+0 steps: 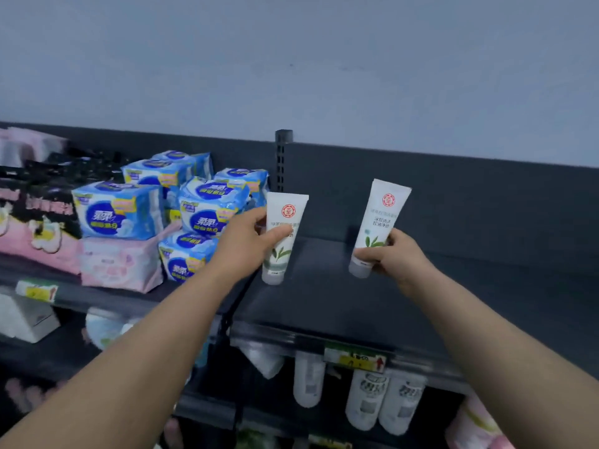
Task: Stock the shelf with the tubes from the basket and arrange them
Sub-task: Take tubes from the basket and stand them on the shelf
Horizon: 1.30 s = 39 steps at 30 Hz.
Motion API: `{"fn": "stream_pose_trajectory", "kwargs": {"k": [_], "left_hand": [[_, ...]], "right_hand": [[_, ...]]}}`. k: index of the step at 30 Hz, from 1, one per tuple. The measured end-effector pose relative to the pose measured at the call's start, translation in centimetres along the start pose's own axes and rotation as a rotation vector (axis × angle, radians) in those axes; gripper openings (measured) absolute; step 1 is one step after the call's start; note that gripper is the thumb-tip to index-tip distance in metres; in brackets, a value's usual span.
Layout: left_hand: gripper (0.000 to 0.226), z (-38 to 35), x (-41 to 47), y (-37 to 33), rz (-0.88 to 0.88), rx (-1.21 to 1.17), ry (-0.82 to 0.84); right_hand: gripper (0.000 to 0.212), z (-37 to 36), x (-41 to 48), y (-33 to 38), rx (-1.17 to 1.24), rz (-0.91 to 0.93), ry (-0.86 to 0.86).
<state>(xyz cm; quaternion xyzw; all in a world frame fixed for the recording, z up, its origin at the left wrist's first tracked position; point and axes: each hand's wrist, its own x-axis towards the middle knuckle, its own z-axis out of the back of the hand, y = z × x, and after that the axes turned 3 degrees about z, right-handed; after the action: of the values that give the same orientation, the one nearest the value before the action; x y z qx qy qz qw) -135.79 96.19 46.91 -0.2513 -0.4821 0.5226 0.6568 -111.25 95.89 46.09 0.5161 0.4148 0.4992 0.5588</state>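
The dark shelf [356, 303] is loaded at its left with blue packs [207, 209]. Over its right part, the left tube [285, 234], upright with cap down and just beside the packs, is gripped at mid-body by the left hand [249, 241]; the right tube [379, 222], slightly tilted, cap down, is pinched near its cap by the right hand [395, 257].

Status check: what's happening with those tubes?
Left hand grips left tube, right hand grips right tube. Both cap-down over dark shelf. Nothing blocking.
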Motion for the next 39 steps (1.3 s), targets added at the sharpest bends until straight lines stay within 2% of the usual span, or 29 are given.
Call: {"fn": "stream_pose_trajectory", "kwargs": {"k": [5,13,27,31,35,39], "left_hand": [[0.017,-4.2,7.7,1.9,0.038,-0.081,0.106],[0.020,-9.4,15.5,5.9,0.085,-0.152,0.240],[0.022,-10.5,16.9,7.4,0.082,-0.221,0.353],[0.030,-9.6,16.1,7.5,0.063,-0.131,0.335],[0.041,-8.0,14.5,7.0,0.038,0.033,0.189],[0.046,-6.1,12.3,6.6,-0.047,0.144,0.155]], "right_hand": [[0.038,-0.1,4.3,-0.6,-0.057,0.001,-0.131],[0.044,-1.4,8.9,-2.1,-0.102,-0.039,-0.189],[0.042,-3.4,10.6,-3.8,-0.118,-0.095,-0.240],[0.041,-5.0,9.9,-3.7,-0.181,-0.063,-0.249],[0.038,-7.2,8.9,-3.5,-0.284,-0.012,-0.260],[0.034,-9.4,8.2,-3.4,-0.313,0.004,-0.252]]}}
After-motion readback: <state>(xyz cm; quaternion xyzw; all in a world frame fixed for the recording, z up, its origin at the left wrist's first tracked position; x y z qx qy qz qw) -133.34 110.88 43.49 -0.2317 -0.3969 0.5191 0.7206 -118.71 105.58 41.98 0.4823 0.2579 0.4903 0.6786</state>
